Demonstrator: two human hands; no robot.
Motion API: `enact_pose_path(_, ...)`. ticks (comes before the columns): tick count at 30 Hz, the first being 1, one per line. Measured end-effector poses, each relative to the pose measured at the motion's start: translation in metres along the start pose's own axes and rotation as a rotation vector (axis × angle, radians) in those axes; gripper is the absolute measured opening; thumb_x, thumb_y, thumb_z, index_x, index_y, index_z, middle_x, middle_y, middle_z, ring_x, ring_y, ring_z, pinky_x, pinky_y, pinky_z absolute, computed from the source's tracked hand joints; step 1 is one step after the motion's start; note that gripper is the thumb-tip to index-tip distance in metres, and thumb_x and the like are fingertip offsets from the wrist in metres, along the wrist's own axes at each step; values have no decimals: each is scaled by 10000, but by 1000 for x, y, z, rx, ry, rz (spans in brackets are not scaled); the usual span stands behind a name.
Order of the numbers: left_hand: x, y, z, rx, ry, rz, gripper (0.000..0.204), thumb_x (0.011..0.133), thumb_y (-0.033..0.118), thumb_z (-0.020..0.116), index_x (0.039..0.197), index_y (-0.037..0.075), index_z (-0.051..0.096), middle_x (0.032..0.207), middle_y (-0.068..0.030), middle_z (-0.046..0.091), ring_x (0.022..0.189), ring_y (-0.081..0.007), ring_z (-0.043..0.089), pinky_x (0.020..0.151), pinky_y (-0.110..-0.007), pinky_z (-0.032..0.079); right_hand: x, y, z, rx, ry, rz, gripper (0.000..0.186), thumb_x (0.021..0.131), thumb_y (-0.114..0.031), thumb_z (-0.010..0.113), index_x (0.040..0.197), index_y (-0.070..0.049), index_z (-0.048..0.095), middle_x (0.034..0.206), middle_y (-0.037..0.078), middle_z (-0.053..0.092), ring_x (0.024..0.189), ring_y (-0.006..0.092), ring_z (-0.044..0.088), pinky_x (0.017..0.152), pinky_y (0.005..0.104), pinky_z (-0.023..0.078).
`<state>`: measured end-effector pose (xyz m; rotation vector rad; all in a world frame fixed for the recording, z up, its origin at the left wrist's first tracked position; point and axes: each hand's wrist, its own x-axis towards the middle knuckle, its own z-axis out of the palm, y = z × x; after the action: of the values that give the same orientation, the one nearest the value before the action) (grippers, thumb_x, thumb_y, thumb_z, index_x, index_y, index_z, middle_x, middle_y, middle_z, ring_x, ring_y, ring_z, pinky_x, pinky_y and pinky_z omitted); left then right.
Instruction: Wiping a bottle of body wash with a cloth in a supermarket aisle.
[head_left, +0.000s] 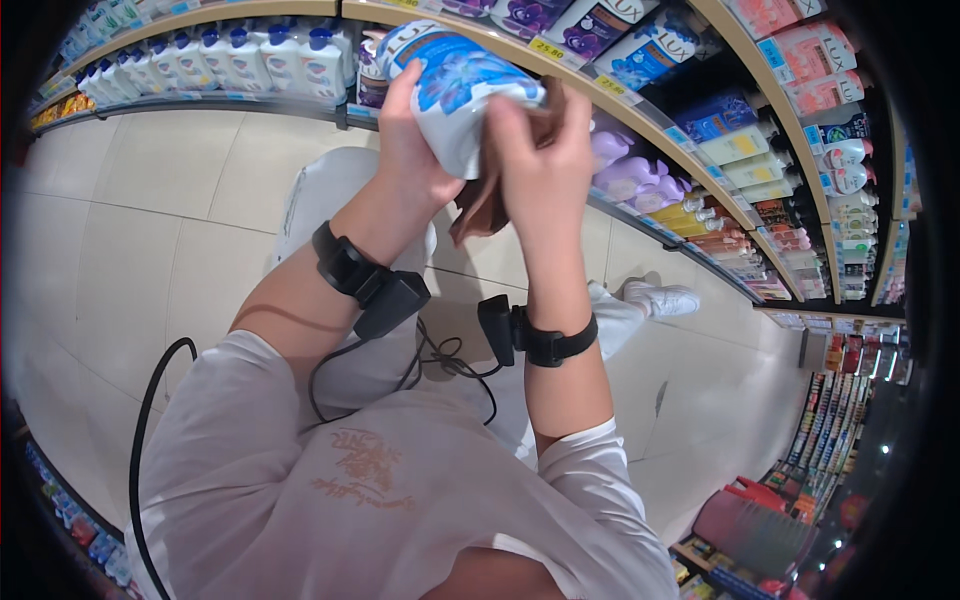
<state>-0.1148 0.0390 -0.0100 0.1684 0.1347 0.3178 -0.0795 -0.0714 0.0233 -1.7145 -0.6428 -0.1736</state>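
Floral toiletry bottle: blue and white, held off the shelf between both hands at the top of the view; tilted.
Left hand: clamped on the bottle, thumb along its near side.
Right hand: fingers closed on a brown cloth at the bottle's right side; blurred, so whether bare fingertips also touch the bottle cannot be told.
Cloth: bunched at the right hand, loose part hanging below the bottle between the hands.
Wrists: a black strap with a box-shaped unit on each, left and right; thin black cable looped between them.
Shelving: curved tan shelf edge just beyond the hands; white blue-capped bottles to the left, lilac bottles to the right.
Floor: pale tiles; one white shoe visible.
Lower right: grey-and-red shopping basket, well apart from the hands.
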Motion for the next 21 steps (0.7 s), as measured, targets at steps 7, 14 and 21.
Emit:
enact_pose_path(7, 10, -20, -3, -6, -54, -55, 511, 985, 431, 430, 1271, 20, 535, 1194, -145, 646, 1101, -303, 633, 1005, -424, 481, 7, 4, -22, -115, 93, 27, 311, 958, -279, 622, 1102, -4, 621, 954, 159, 703, 887, 269, 682, 823, 344, 510)
enact_pose_path(14, 13, -26, 4, 14, -80, -46, 533, 972, 433, 465, 1280, 1, 521, 1214, -180, 634, 1123, -328, 624, 1009, -438, 486, 4, 8, -30, -158, 78, 38, 460, 936, -337, 648, 1181, 42, 564, 1066, 235, 655, 943, 324, 663, 830, 377, 505)
enact_pose_path(21, 8, -30, 10, 88, -8, 4, 549, 973, 444, 452, 1289, 0, 515, 1231, -185, 625, 1112, -336, 630, 1005, -458, 489, 2, 15, -35, -182, 73, -151, 392, 968, -307, 615, 1188, 15, 571, 1016, 203, 694, 933, 320, 684, 818, 381, 506)
